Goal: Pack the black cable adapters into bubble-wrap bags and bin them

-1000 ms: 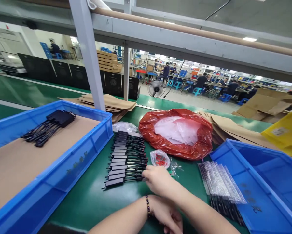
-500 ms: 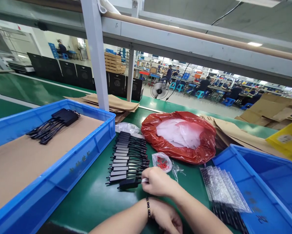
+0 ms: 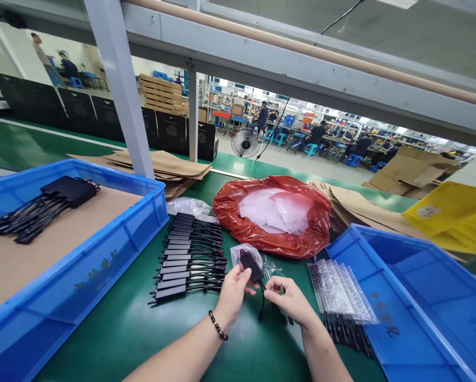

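My left hand (image 3: 233, 293) pinches the flat body of a small black device (image 3: 251, 267) and lifts it above the green table. My right hand (image 3: 288, 300) is closed on the thin black cord that hangs from the same device. Just to the left, a row of several like black devices (image 3: 187, 254) lies on the table. A small clear bag with red bits (image 3: 241, 251) sits right behind the held device.
A blue bin (image 3: 114, 244) lined with cardboard holds more black devices (image 3: 46, 204) on the left. A red bag of clear plastic bags (image 3: 275, 215) lies behind. Bubble-wrap sleeves (image 3: 341, 292) rest against an empty blue bin (image 3: 416, 297). A yellow bin (image 3: 455, 215) and cardboard sheets (image 3: 166, 164) lie beyond.
My right hand picked one device off the near end of the row. My left hand came up from under my right arm and now holds its body, with my right hand on its cord.
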`<move>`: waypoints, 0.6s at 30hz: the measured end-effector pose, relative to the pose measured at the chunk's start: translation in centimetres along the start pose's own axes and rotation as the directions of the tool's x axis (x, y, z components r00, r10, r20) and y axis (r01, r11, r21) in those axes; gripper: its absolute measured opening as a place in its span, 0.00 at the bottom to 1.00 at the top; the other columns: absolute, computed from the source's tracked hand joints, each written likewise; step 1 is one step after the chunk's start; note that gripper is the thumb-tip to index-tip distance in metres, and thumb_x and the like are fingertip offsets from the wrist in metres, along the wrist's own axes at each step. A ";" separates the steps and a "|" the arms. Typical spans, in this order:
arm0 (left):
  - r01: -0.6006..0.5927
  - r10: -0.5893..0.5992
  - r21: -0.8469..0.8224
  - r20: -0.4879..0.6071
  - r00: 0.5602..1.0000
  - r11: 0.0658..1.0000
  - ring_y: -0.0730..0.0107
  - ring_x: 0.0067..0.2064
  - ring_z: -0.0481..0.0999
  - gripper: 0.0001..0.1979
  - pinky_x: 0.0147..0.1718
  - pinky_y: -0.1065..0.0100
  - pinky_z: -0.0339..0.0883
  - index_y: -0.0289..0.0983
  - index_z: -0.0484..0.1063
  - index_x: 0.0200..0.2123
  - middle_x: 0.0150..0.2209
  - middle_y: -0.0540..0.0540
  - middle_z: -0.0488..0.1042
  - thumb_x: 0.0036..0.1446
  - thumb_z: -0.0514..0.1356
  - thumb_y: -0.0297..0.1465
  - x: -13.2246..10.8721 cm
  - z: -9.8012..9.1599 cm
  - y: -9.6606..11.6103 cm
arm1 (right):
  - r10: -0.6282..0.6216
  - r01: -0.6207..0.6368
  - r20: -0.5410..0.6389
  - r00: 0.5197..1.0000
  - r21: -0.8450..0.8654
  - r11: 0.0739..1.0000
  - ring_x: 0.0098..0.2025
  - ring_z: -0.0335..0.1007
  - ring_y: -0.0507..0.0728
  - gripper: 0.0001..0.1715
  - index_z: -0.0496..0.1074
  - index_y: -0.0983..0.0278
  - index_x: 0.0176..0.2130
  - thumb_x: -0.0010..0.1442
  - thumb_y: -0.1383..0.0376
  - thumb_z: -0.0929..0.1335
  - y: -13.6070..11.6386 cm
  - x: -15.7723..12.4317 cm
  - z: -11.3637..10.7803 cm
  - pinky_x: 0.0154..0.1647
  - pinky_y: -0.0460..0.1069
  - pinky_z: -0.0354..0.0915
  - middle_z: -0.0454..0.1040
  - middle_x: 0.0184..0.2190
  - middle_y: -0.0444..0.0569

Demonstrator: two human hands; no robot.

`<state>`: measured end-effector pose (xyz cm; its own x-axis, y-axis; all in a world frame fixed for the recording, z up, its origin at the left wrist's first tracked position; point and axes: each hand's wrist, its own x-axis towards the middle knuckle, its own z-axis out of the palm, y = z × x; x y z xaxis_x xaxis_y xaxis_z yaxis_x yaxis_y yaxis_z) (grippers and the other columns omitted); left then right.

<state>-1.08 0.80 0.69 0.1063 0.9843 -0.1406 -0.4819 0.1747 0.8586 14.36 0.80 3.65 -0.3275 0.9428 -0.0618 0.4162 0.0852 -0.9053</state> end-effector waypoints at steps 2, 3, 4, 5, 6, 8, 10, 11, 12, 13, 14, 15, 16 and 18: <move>-0.028 0.029 0.051 -0.016 0.999 0.998 0.73 0.26 0.71 0.18 0.21 0.73 0.61 0.33 0.68 0.33 0.28 0.47 0.73 0.46 0.61 0.43 0.1 -0.1 -0.1 | 0.005 -0.003 0.053 0.999 -0.024 1.000 0.22 0.54 0.49 0.12 0.65 0.65 0.21 0.49 0.61 0.66 0.2 0.1 0.2 0.25 0.45 0.53 0.62 0.17 0.41; -0.043 0.044 0.069 -0.016 0.999 0.997 0.73 0.26 0.71 0.18 0.21 0.74 0.61 0.33 0.68 0.33 0.28 0.47 0.73 0.47 0.60 0.43 0.2 -0.1 -0.1 | 0.005 -0.002 0.075 0.997 -0.033 0.999 0.22 0.55 0.50 0.12 0.65 0.66 0.21 0.50 0.61 0.65 0.3 0.2 0.2 0.26 0.45 0.53 0.63 0.18 0.41; -0.053 0.054 0.083 -0.013 0.998 0.995 0.73 0.26 0.71 0.17 0.21 0.74 0.61 0.33 0.68 0.33 0.28 0.47 0.73 0.48 0.60 0.43 0.2 -0.1 -0.2 | 0.007 -0.003 0.089 0.996 -0.041 0.999 0.23 0.55 0.50 0.12 0.65 0.66 0.20 0.50 0.61 0.65 0.4 0.2 0.2 0.26 0.45 0.53 0.64 0.18 0.42; -0.058 0.059 0.092 -0.007 0.998 0.994 0.73 0.26 0.70 0.17 0.21 0.74 0.61 0.33 0.68 0.33 0.28 0.48 0.73 0.48 0.60 0.43 0.2 -0.2 -0.4 | 0.015 -0.010 0.095 0.995 -0.048 0.999 0.23 0.55 0.50 0.12 0.65 0.66 0.20 0.50 0.61 0.64 0.5 0.2 0.2 0.26 0.45 0.53 0.64 0.18 0.42; -0.056 0.057 0.094 -0.003 0.998 0.994 0.74 0.25 0.70 0.17 0.21 0.74 0.61 0.33 0.68 0.32 0.27 0.48 0.72 0.48 0.60 0.43 0.2 -0.2 -0.5 | 0.026 -0.021 0.092 0.995 -0.057 0.998 0.22 0.55 0.50 0.11 0.65 0.66 0.20 0.50 0.62 0.64 0.5 0.1 0.3 0.25 0.45 0.53 0.63 0.17 0.41; -0.021 0.021 0.068 0.003 1.000 0.997 0.74 0.25 0.70 0.18 0.23 0.73 0.61 0.33 0.68 0.32 0.25 0.49 0.71 0.48 0.60 0.44 0.2 -0.1 -0.7 | 0.053 -0.047 0.076 0.996 -0.080 0.996 0.22 0.54 0.49 0.10 0.65 0.66 0.20 0.49 0.64 0.65 0.7 -0.1 0.6 0.25 0.44 0.52 0.62 0.17 0.40; 0.058 -0.057 -0.021 0.015 0.998 0.998 0.73 0.25 0.70 0.20 0.26 0.72 0.63 0.33 0.68 0.34 0.26 0.48 0.72 0.48 0.59 0.46 0.1 0.0 -0.7 | 0.066 -0.058 0.077 0.995 -0.104 0.993 0.22 0.54 0.49 0.09 0.64 0.65 0.19 0.47 0.66 0.67 0.7 -0.3 0.9 0.25 0.44 0.53 0.62 0.16 0.39; 0.115 -0.113 -0.083 0.025 0.993 0.990 0.72 0.25 0.70 0.22 0.27 0.70 0.63 0.32 0.68 0.37 0.27 0.47 0.72 0.49 0.57 0.47 0.0 0.0 -0.7 | 0.063 -0.054 0.081 0.995 -0.116 0.992 0.22 0.55 0.48 0.09 0.64 0.65 0.19 0.46 0.66 0.68 0.6 -0.4 1.0 0.25 0.44 0.53 0.62 0.17 0.39; 0.177 -0.173 -0.149 0.041 0.984 0.973 0.72 0.26 0.71 0.24 0.27 0.70 0.63 0.32 0.68 0.39 0.29 0.46 0.73 0.51 0.55 0.48 -0.1 0.1 -0.6 | 0.052 -0.042 0.078 0.996 -0.127 0.991 0.23 0.55 0.49 0.09 0.64 0.65 0.20 0.46 0.66 0.68 0.5 -0.5 1.0 0.25 0.43 0.53 0.63 0.18 0.39; 0.235 -0.227 -0.211 0.063 0.972 0.949 0.72 0.25 0.71 0.25 0.27 0.69 0.63 0.32 0.67 0.41 0.30 0.45 0.73 0.53 0.52 0.48 -0.2 0.2 -0.5 | 0.034 -0.026 0.060 0.998 -0.137 0.990 0.24 0.56 0.49 0.08 0.64 0.65 0.21 0.45 0.66 0.69 0.3 -0.6 1.0 0.26 0.43 0.54 0.64 0.19 0.39; 0.287 -0.273 -0.260 0.087 0.958 0.922 0.72 0.24 0.70 0.25 0.26 0.68 0.63 0.32 0.66 0.43 0.30 0.45 0.73 0.55 0.50 0.48 -0.3 0.3 -0.4 | 0.009 -0.005 0.024 1.000 -0.148 0.989 0.25 0.58 0.49 0.08 0.65 0.65 0.24 0.45 0.65 0.70 0.2 -0.7 0.8 0.26 0.43 0.55 0.65 0.21 0.39; 0.330 -0.310 -0.295 0.113 0.944 0.897 0.73 0.22 0.69 0.25 0.24 0.68 0.62 0.32 0.66 0.43 0.29 0.45 0.72 0.56 0.48 0.47 -0.4 0.4 -0.4 | -0.025 0.020 -0.024 0.999 -0.166 0.986 0.26 0.59 0.50 0.09 0.66 0.64 0.28 0.47 0.63 0.69 0.0 -0.7 0.5 0.27 0.44 0.56 0.66 0.24 0.40; 0.365 -0.338 -0.316 0.139 0.931 0.876 0.74 0.20 0.67 0.24 0.22 0.69 0.60 0.32 0.66 0.43 0.27 0.46 0.71 0.57 0.46 0.46 -0.4 0.4 -0.3 | -0.063 0.046 -0.080 0.995 -0.194 0.980 0.28 0.61 0.51 0.10 0.65 0.63 0.33 0.50 0.62 0.68 -0.1 -0.8 0.3 0.28 0.44 0.57 0.67 0.26 0.41; 0.419 -0.375 -0.324 0.191 0.907 0.848 0.76 0.17 0.62 0.22 0.18 0.72 0.55 0.33 0.66 0.41 0.24 0.48 0.69 0.59 0.45 0.45 -0.6 0.6 -0.4 | -0.135 0.077 -0.191 0.972 -0.287 0.955 0.31 0.64 0.52 0.09 0.63 0.63 0.37 0.57 0.60 0.62 0.0 -0.8 -0.1 0.32 0.46 0.59 0.68 0.30 0.44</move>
<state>-0.43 0.17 0.69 0.4435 0.8229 -0.3552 -0.6463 0.5682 0.5093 14.71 0.07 3.77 -0.2127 0.9666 0.1428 0.6153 0.2461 -0.7489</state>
